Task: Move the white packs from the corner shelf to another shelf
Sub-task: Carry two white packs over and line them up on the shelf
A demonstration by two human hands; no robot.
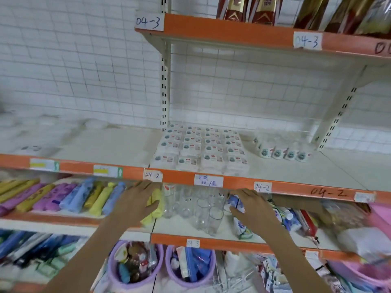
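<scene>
Left hand (pixel 137 199) fingertips (pixel 148 183) partly tucked under orange shelf edge (pixel 237 183), tips hidden. Right hand (pixel 251 210) covers part of blue-white packet (pixel 234 203) beneath fingers; print unreadable. Both forearms cut off by bottom edge. White packs (pixel 201 150) above fingers: label text too small to read. Small rolls (pixel 283 152) right of packs blurred, count unclear. Handwritten tag (pixel 208 180) between hands illegible. Far left of fingers, shelf contents smeared by motion blur. Red-gold boxes (pixel 249 9) cropped by top edge.

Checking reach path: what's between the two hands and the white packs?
Head view: the orange shelf edge with paper labels crosses between left hand, right hand and white packs.
</scene>
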